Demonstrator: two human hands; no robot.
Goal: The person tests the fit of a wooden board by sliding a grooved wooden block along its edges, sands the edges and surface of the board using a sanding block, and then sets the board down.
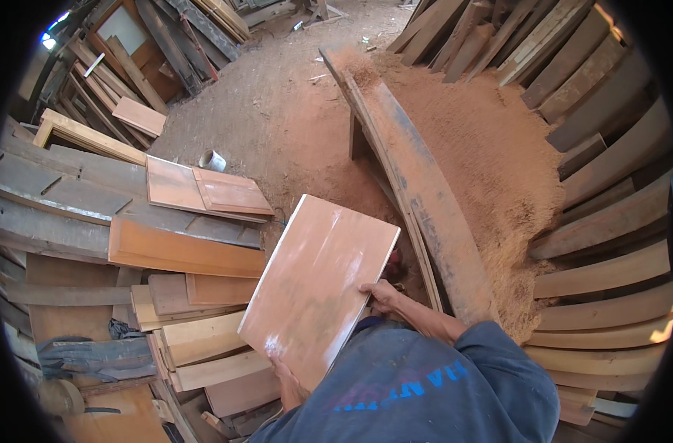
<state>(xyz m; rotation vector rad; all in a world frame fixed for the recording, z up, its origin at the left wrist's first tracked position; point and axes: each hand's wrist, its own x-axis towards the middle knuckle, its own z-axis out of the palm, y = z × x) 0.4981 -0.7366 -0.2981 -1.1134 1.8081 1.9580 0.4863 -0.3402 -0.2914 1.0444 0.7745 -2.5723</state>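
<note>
A flat rectangular wooden panel (pixel 318 269), reddish-brown with white smears and pale edges, is held tilted in front of my body. My right hand (pixel 381 297) grips its right edge, fingers closed around the side. At the lower edge, my left hand (pixel 286 376) has its thumb on the panel's face; the other fingers are hidden behind it. Just right of the panel runs a long plank bench (pixel 425 184), dusted with sawdust.
Reddish sawdust (pixel 492 170) is heaped right of the bench. Many boards (pixel 610 207) lean along the right side. To the left lie stacked planks (pixel 203 340), two smaller panels (pixel 203 188) and an orange-brown board (pixel 181 247). A white roll-like object (pixel 212 160) sits on the floor.
</note>
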